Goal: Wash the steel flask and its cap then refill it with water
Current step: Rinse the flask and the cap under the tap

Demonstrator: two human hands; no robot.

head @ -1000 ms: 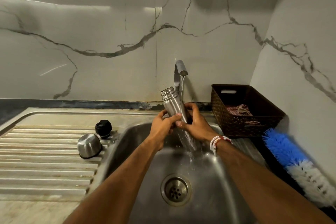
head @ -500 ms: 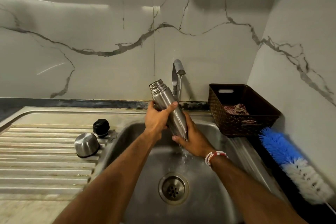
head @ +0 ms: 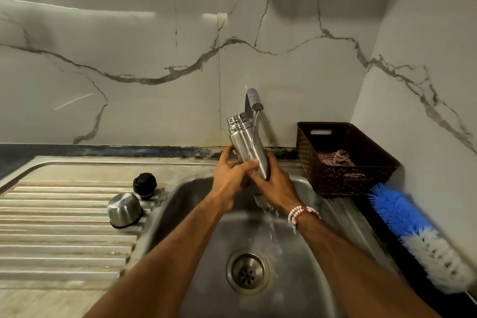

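Steel flask (head: 247, 147) is over the sink (head: 180, 204), neck up & leaning a bit left. Its shoulder is right under the tap (head: 254, 100), so the stream runs down the outer wall & falls off the base toward the drain (head: 247, 271). Left hand (head: 229, 178) wraps the mid body w/ fingers curled round it. Right hand (head: 273, 183) grasps lower down from the other side, prob to rub & turn the wet steel w/o it slipping. Steel cap (head: 124, 209) sits mouth-down on the drainboard (head: 64, 214) w/ the black stopper (head: 144, 184) just behind it, both out of the splash, not yet washed by the look of it. Bottle brush (head: 413, 235) lies on the right counter beside the basket (head: 346, 178)

Vs half a sec ago: flask is more upright & its neck is closer to the spout; left hand sits lower on the body; cap & stopper haven't moved
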